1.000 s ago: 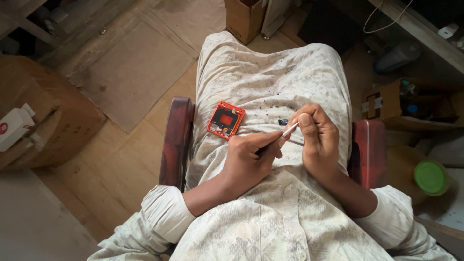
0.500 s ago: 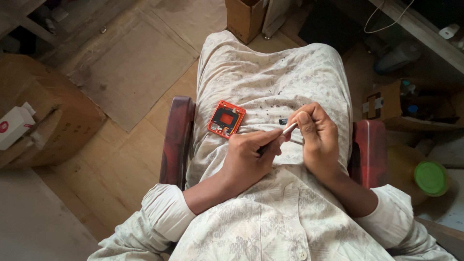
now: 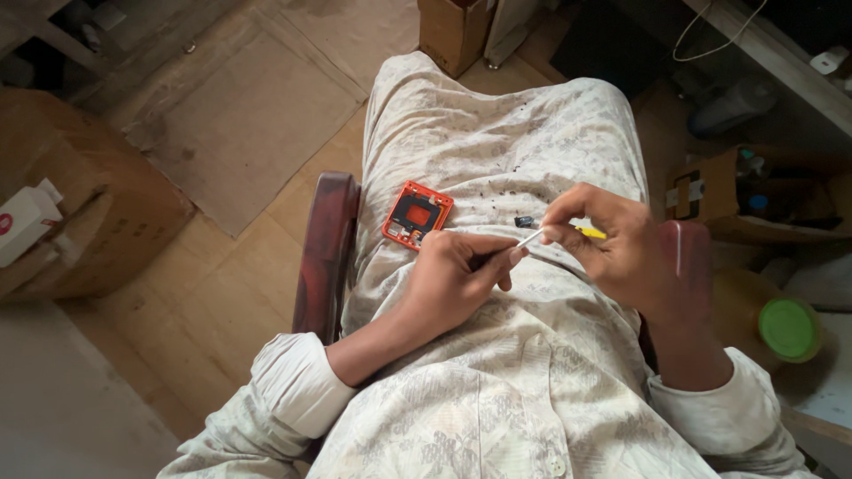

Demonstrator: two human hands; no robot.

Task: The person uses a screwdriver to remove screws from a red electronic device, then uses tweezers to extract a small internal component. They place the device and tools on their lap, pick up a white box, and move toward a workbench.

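Observation:
I sit in a chair looking down at my lap, which is covered in pale patterned cloth. My left hand (image 3: 457,275) grips a thin tool with a white tip (image 3: 531,237) that points right. My right hand (image 3: 612,244) pinches a small yellow part (image 3: 590,233) against that tip; most of the part is hidden by my fingers. A tiny black piece (image 3: 524,221) lies on the cloth just above the tip. An orange square frame with a dark centre (image 3: 417,215) rests on my lap, left of both hands.
The dark red chair arms (image 3: 327,257) flank my lap. A brown cardboard box (image 3: 98,222) with a white carton (image 3: 25,222) on it stands at the left. At the right are a green-lidded jar (image 3: 788,328), an open box of items (image 3: 754,191) and a shelf edge.
My right hand has shifted slightly to the right, so the yellow part now shows. The left hand and its tool have barely moved, and the orange frame lies where it was.

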